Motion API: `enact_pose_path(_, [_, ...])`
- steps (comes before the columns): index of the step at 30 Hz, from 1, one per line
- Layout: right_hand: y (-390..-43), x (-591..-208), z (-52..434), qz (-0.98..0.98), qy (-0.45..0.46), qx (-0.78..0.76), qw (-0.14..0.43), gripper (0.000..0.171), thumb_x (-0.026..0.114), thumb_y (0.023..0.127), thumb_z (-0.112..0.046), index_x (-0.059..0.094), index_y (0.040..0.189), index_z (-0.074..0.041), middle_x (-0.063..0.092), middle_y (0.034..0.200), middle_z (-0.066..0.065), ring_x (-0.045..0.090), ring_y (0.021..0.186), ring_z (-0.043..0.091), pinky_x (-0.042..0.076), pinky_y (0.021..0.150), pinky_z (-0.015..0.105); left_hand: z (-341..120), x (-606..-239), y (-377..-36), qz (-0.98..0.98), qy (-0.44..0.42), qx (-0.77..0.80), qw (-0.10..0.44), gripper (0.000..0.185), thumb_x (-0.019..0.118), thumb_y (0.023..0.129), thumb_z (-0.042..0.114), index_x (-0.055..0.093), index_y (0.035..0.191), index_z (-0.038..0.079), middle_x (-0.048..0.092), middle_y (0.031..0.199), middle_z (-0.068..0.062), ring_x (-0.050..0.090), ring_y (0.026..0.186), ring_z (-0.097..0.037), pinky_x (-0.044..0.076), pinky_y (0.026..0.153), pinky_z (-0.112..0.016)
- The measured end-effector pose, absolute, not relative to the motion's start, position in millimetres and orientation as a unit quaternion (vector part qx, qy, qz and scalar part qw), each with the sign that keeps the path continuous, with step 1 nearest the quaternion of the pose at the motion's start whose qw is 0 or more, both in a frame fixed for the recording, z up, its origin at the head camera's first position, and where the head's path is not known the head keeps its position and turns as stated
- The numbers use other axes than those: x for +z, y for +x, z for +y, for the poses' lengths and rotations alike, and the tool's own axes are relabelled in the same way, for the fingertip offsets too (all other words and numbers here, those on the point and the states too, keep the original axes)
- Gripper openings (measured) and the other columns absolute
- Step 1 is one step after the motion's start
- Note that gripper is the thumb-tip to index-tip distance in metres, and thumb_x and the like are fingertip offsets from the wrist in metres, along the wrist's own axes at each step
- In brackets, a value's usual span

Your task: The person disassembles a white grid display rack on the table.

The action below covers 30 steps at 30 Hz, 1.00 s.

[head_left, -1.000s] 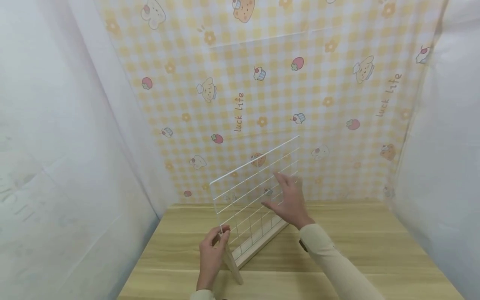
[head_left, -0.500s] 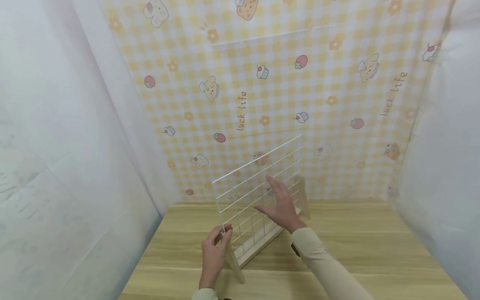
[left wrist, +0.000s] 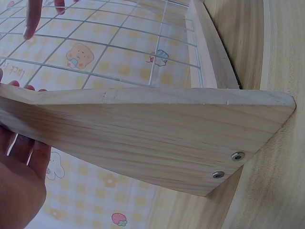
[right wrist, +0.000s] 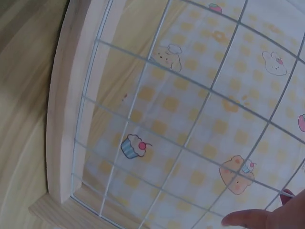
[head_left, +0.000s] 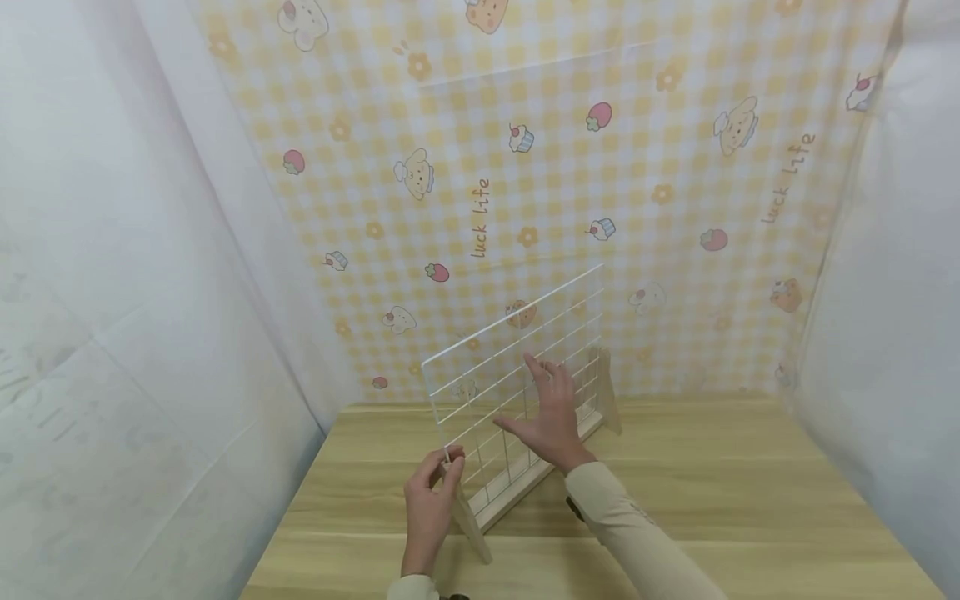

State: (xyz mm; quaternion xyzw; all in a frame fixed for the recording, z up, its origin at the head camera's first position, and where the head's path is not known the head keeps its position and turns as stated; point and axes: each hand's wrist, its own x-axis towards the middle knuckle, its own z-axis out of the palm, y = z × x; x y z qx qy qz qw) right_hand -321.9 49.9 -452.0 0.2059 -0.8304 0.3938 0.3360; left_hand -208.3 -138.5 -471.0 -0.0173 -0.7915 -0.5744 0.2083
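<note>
A white wire grid panel [head_left: 513, 314] stands upright on a wooden base bar [head_left: 517, 493], between a near wooden leg [head_left: 471, 525] and a far wooden leg [head_left: 608, 392]. My left hand [head_left: 429, 508] grips the top of the near leg beside the grid's edge. In the left wrist view, its fingers reach round the leg's upper end, and two metal screw heads [left wrist: 238, 156] show low on the leg [left wrist: 143, 124]. My right hand [head_left: 553, 417] is in front of the grid, thumb and fingers spread, holding nothing. Whether it touches the wires cannot be told.
Wood-grain table [head_left: 712, 483] lies under the stand. A yellow checked cloth [head_left: 555, 192] with cartoon prints hangs behind it. White sheets enclose the left side [head_left: 150, 333] and right side [head_left: 877, 333].
My right hand has moved left and slightly down along the grid, uncovering the far leg. My left hand keeps its grip on the near leg. The head view has shifted slightly.
</note>
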Motion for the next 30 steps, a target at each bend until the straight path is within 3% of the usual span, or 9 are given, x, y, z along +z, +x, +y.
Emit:
enact_pose_path(8, [-323.7,-455.8,43.6,-0.814,0.191,0.44,0.328,0.097,0.083,0.064,-0.039,0.029,0.144,-0.029,0.036,0.135,0.014,0.043,0.122,0.031,0.048,0.089,0.05,-137.9,-473.0,-210.0,-0.785,-0.02,-0.579,0.218,0.014,0.06,0.089,0.029,0.066,0.102,0.025,0.068,0.102,0.013,0.051,0.085,-0.006,0.045,0.083,-0.025])
enact_pose_path(20, [-323.7,-463.3,40.0,-0.785,0.21,0.436,0.386,0.092,0.085,0.063,-0.029,0.036,0.141,-0.021,0.037,0.134,0.022,0.044,0.119,0.036,0.046,0.09,0.052,-136.4,-472.4,-209.6,-0.786,-0.011,-0.579,0.215,0.014,0.06,0.09,0.03,0.066,0.101,0.026,0.068,0.102,0.014,0.053,0.09,-0.006,0.044,0.086,-0.025])
enact_pose_path(30, [-325.3,-462.8,42.4,-0.792,0.213,0.424,0.385,0.088,0.083,0.066,-0.033,0.037,0.141,-0.021,0.037,0.134,0.021,0.046,0.115,0.031,0.048,0.089,0.046,-136.1,-470.7,-208.2,-0.788,-0.016,-0.578,0.212,0.014,0.059,0.09,0.028,0.066,0.102,0.026,0.068,0.103,0.014,0.054,0.092,-0.005,0.044,0.087,-0.025])
